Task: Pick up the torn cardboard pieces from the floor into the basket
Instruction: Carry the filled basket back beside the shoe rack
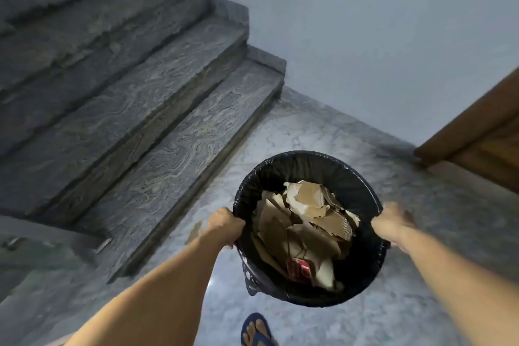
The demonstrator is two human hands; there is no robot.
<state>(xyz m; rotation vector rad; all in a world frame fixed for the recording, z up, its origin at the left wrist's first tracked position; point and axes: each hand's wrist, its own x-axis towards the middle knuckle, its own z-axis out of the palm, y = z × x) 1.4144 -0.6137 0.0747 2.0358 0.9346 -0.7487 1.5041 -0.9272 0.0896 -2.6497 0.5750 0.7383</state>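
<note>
1. Head view, and I start at the left: my left hand point(225, 226) is clamped over the left rim of the basket point(331, 168), fingers curled over the edge.
2. I see the basket at lower centre of the frame, round, dark, lined with a black plastic bag. It holds a heap of torn cardboard pieces point(306, 222), brown and ragged-edged, with one red printed scrap point(302, 268) low in the pile.
3. At right, my right hand point(393, 220) grips the opposite rim; it is blurred.
4. One more cardboard scrap point(195, 232) lies on the floor point(323, 126), just left of my left wrist.
5. Veined grey stone stairs point(126, 98) climb toward upper left; the floor is pale marbled stone. A plain wall fills upper right, a wooden door point(483, 132) the right edge. A foot in a blue sandal point(257, 330) shows at bottom centre.
</note>
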